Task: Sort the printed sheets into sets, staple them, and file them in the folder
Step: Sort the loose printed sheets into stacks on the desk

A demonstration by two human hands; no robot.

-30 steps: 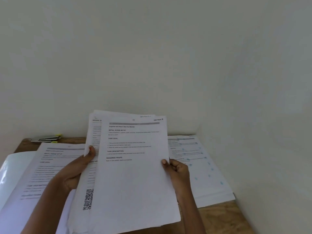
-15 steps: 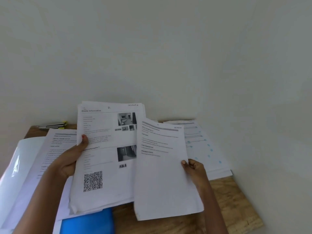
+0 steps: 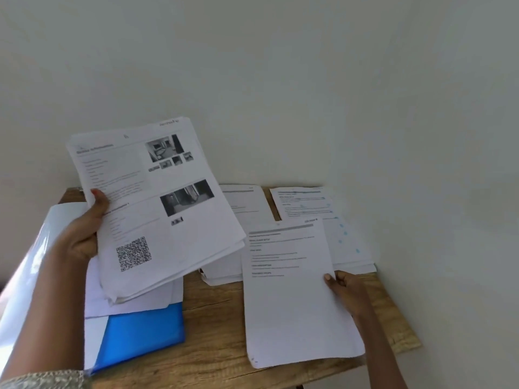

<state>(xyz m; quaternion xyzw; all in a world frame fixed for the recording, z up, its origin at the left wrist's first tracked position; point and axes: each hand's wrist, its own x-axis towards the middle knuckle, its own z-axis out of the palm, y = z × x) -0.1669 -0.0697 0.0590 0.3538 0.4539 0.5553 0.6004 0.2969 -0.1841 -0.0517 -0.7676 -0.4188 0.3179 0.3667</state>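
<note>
Now your left hand (image 3: 84,237) is gripping the unsorted stack (image 3: 157,209); your right hand (image 3: 344,290) is pinching one sheet (image 3: 295,299), probably carrying it to its pile.

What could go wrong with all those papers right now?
1. The left hand grips the thick stack by one edge only. Its lower sheets are fanning apart, so some might slide out and get mixed up.
2. The right hand pinches the sheet by its side, in front of the middle pile and the right pile, which lie close together. It could land on the wrong one.
</note>
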